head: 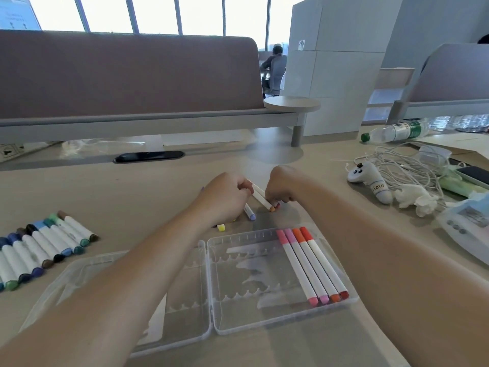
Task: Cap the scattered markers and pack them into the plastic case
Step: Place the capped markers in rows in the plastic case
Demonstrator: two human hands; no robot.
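A person's left hand and right hand meet over a pale, wood-grain counter, both clamped on 1 orange-tipped marker. The left fingers curl round the upper end of its smooth white barrel and the right fingers pinch its lower, orange end. Whether a cap sits between the right fingers cannot be told. Just in front of the hands lies a purple-capped marker, and near it a small yellow cap. Nearer the camera a clear, hinged plastic case lies open and flat, its ridged tray holding 4 packed markers side by side at the right edge, in pink, light pink, orange and red. At far left a loose row of markers with glossy blue, green and brown caps lies on the counter.
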